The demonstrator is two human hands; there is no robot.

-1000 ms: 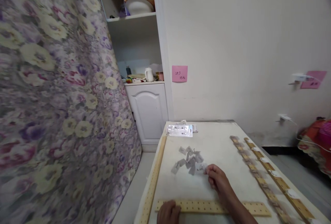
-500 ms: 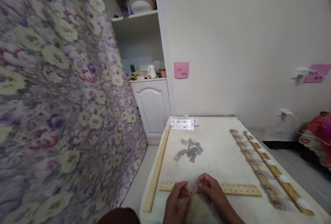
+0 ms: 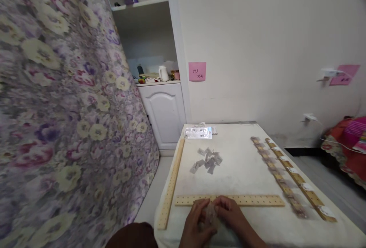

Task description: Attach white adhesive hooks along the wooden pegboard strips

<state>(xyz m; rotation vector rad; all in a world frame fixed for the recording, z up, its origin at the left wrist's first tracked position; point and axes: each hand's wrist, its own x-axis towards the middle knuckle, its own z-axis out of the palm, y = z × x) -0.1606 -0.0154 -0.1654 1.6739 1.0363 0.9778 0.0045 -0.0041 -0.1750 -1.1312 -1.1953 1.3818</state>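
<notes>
A small clear plastic packet (image 3: 211, 214) is pinched between my two hands near the front of the table. My left hand (image 3: 196, 224) has its fingers curled round the packet's left side. On the other side, my right hand (image 3: 230, 214) grips the packet's upper edge with thumb and fingers. What lies inside the packet is too small to make out. Just beyond my hands, a wooden strip with rows of holes (image 3: 257, 200) lies crosswise, partly covered by my fingers. Farther back is a loose pile of similar clear packets (image 3: 211, 161).
Another holed wooden strip (image 3: 172, 185) runs along the table's left edge. On the right lie a strip with clear packets along it (image 3: 281, 183) and a strip bearing white pieces (image 3: 299, 180). A flat clear package (image 3: 197, 133) lies at the back. A floral curtain (image 3: 71, 126) hangs left.
My hands have come closer together around the packet, the right one moving left and the left fingers closing on it. The whole view has shifted slightly.
</notes>
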